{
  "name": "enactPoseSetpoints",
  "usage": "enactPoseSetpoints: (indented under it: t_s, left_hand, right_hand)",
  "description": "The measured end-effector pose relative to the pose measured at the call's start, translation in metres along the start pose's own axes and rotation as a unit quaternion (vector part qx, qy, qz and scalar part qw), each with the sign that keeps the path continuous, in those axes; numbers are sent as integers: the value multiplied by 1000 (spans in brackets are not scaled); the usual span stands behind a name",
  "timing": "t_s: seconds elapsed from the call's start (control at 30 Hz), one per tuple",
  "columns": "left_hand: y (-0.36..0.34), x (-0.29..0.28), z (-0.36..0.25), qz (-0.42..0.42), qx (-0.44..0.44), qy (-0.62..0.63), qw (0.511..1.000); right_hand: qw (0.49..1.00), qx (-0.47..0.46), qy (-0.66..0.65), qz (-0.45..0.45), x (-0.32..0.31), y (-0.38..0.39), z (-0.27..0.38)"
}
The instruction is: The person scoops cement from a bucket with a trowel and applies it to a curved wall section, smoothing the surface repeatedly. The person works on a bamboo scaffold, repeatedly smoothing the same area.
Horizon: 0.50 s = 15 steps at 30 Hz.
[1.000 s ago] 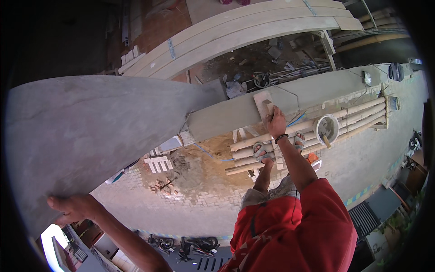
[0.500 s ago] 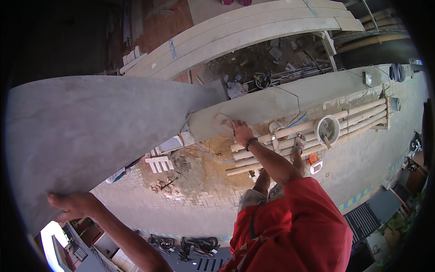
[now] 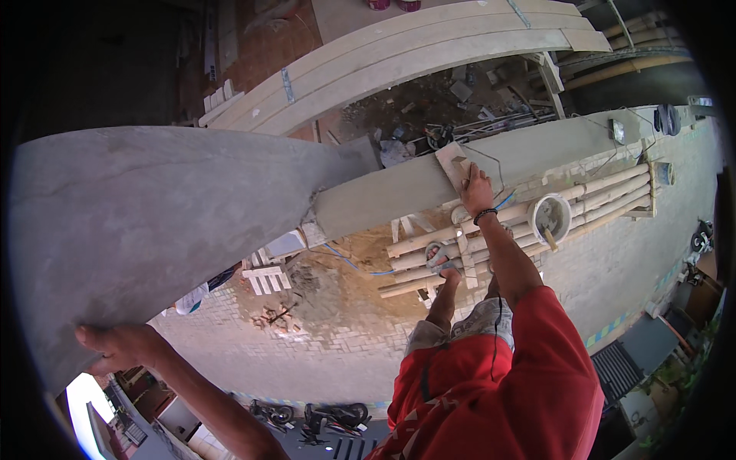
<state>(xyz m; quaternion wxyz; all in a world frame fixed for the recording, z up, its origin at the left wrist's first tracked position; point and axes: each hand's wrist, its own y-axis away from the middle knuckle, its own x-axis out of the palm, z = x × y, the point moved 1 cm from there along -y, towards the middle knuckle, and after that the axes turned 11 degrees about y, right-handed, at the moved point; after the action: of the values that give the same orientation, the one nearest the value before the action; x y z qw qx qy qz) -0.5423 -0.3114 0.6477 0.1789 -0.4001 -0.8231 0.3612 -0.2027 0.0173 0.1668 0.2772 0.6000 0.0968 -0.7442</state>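
Observation:
My right hand (image 3: 477, 190) grips a flat wooden plastering float (image 3: 454, 165). The float's face lies against the smooth grey plastered beam (image 3: 391, 192), crosswise near the middle of its length. At the lower left, my left hand (image 3: 121, 348) holds the edge of a broad grey plastered column (image 3: 176, 192); its thumb lies on the surface and its other fingers are partly hidden behind the edge. Column and beam meet at a rough joint (image 3: 313, 211). A round bucket of grey mortar (image 3: 551, 218), with a wooden-handled tool in it, stands on the bamboo scaffold right of my right arm.
My feet are on the bamboo pole scaffold (image 3: 598, 201), above a paved yard with a sand heap (image 3: 360, 261). Pale boards (image 3: 368, 73) run beyond the beam. Bent wires stick out by the beam. Motorbikes (image 3: 335, 418) stand far below.
My right hand has slid the float rightward along the beam, away from the column joint. One foot has shifted left on the poles. My left hand keeps its hold.

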Motion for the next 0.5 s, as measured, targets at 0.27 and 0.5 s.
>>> enactPoseSetpoints:
  t_s: [0.27,0.5]
  left_hand:
    - [-11,-8,9,-12,18,-65,998]
    - [-5,-8,-12,-14,-10,-26,1000]
  right_hand:
    - [999,-22,29,34,6,-12,-11]
    - [996,-22,-76,50,21,-4,22]
